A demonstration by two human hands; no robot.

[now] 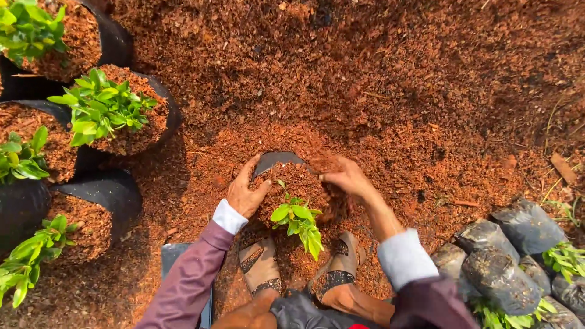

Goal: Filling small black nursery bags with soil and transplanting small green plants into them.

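Observation:
A small green seedling (298, 220) stands in a black grow bag (275, 159) filled with reddish-brown coir-like soil, set between my sandalled feet. My left hand (245, 190) cups the bag's left rim, fingers spread against the soil. At the bag's right side my right hand (345, 176) presses a heap of the same soil (325, 163) toward the bag, fingers curled over it. Both wrists show white cuffs under purple sleeves.
A big mound of reddish soil (365, 79) fills the ground ahead. Several filled black bags with seedlings (103, 109) stand at the left. Small dark plastic-wrapped seedlings (506, 256) lie at the lower right. My sandals (262, 265) rest on the soil.

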